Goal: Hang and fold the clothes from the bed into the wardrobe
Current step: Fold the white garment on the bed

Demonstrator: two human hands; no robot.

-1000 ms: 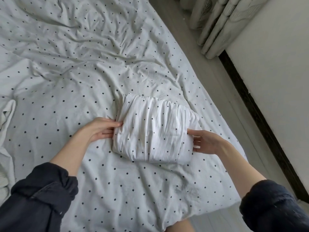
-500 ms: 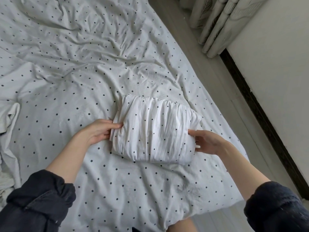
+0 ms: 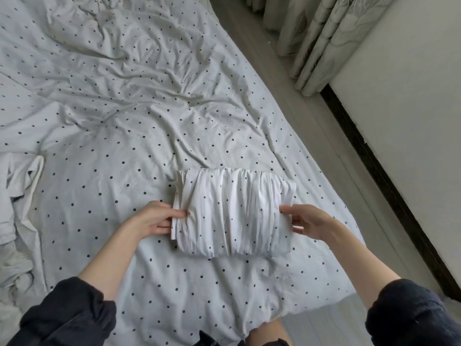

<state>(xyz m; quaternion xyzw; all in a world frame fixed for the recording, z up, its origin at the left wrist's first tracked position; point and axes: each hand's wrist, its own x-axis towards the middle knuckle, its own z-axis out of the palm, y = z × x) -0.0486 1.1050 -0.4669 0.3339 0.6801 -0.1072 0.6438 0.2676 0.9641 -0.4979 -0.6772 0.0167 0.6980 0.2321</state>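
Observation:
A folded white garment with small dark dots (image 3: 234, 213) is held just above the dotted bed sheet (image 3: 124, 121), near the bed's right edge. My left hand (image 3: 156, 218) grips its left end, thumb on top and fingers underneath. At the garment's right end, my right hand (image 3: 308, 221) holds it the same way, thumb over the top and fingers below. A shadow lies under the garment's front edge. The wardrobe is out of view.
A crumpled white cloth (image 3: 20, 196) lies at the bed's left edge. Right of the bed runs a strip of pale floor (image 3: 311, 126), then a dark skirting board (image 3: 389, 186) under a white wall. Patterned curtains (image 3: 321, 33) hang at the top right.
Both hands have closed on the garment's ends and lifted it slightly off the sheet. The view has shifted, so more of the white cloth at the left shows.

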